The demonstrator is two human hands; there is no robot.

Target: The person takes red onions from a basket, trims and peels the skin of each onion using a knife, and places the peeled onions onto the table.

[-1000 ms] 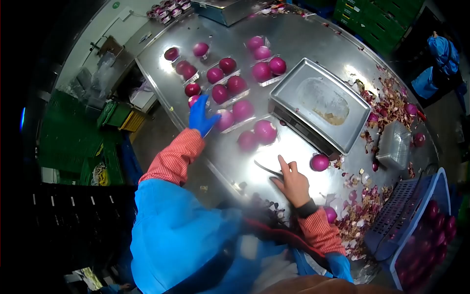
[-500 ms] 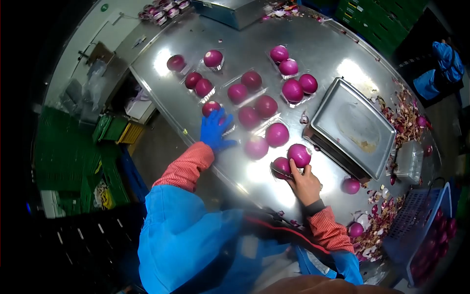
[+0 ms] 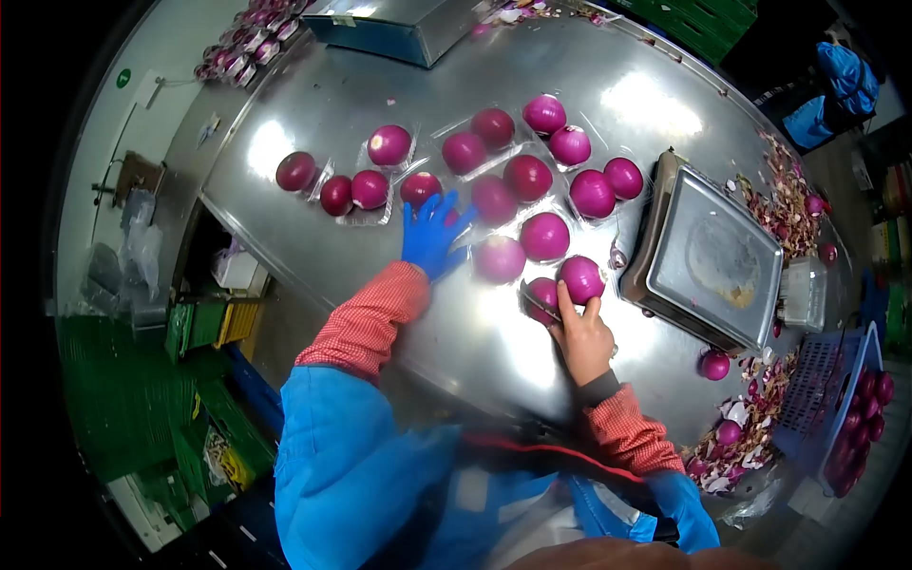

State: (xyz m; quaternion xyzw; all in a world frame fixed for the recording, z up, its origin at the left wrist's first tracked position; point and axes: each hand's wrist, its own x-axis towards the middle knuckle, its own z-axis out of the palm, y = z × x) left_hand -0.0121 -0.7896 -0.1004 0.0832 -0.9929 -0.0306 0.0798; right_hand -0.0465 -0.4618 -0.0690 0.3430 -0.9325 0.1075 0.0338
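Note:
My left hand (image 3: 435, 237), in a blue glove, has its fingers spread over the table. It lies against a peeled red onion (image 3: 420, 189), partly covering a second one beside it. My bare right hand (image 3: 585, 340) holds a small knife (image 3: 540, 303), whose dark blade crosses in front of a red onion (image 3: 542, 294). The fingertips of that hand touch the neighbouring onion (image 3: 581, 279). Between my hands, a pale onion (image 3: 500, 258) and a darker onion (image 3: 545, 237) sit side by side. Several more pairs in clear plastic trays (image 3: 364, 218) stand beyond.
A scale with a steel pan (image 3: 717, 247) stands right of my right hand. Onion skins (image 3: 784, 204) litter the right edge, near a blue crate (image 3: 815, 399) of onions. A metal box (image 3: 399, 28) stands at the far side. A person in blue (image 3: 836, 90) is in the background.
The camera view has turned and shifted. My left hand and the onions by it are closer to the middle pairs. My right hand stays at the same two onions.

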